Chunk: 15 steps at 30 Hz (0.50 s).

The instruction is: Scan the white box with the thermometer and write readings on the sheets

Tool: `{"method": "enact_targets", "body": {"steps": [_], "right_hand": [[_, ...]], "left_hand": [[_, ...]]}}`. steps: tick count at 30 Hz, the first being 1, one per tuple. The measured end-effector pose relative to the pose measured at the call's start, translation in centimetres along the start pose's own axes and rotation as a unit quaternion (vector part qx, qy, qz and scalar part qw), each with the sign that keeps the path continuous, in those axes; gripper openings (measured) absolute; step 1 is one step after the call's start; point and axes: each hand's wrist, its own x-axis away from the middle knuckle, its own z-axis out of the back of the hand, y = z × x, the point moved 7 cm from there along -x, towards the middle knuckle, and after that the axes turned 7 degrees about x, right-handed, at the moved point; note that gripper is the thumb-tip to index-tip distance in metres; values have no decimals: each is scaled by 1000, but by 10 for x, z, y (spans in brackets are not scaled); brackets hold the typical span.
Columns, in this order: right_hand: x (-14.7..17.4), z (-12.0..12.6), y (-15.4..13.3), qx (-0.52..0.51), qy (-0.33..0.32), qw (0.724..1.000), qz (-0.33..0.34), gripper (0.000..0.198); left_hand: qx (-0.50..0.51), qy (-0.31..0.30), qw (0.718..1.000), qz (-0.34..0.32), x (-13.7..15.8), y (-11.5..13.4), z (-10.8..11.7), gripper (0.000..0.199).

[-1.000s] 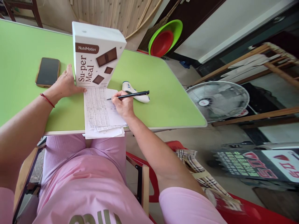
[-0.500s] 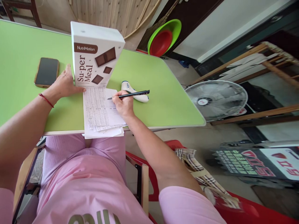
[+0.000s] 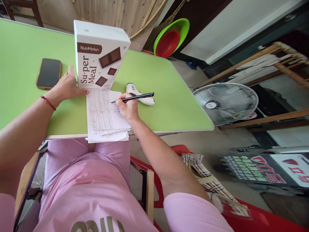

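In my right hand [image 3: 128, 107] is a black pen [image 3: 138, 97], its tip over the handwritten sheets of paper [image 3: 100, 111]. Whether the tip touches the page I cannot tell. The stack of sheets overhangs the near edge of the green table [image 3: 166, 96]. My left hand [image 3: 70, 84] lies open beside the box, thumb at the top left corner of the paper; some fingers are hidden. A white NutriMotion box [image 3: 89, 64] stands upright just behind the sheets. Behind my right hand lies a white and blue handheld device [image 3: 146, 100], partly covered.
A phone [image 3: 49, 73] in a brown case lies left of my left hand. Beyond the table are a green basin [image 3: 184, 29] with a red basin [image 3: 167, 43] in it. On the right stand a fan [image 3: 225, 104] and a wooden rack [image 3: 265, 118]. A red chair [image 3: 180, 149] is beside me.
The whole view has shifted very slightly. Both hands, the pen and the paper keep nearly the same places.
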Motion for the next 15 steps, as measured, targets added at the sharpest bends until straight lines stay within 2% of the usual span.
{"method": "enact_targets", "body": {"steps": [4,15], "right_hand": [[0,-1,1,-2,-11,1000,4,16],[0,-1,2,-13,-11,1000,9,17]], "left_hand": [[22,4,1000,-12,-2,-6,0,106],[-11,-3,1000,-3,-2,-2,2,105]]}}
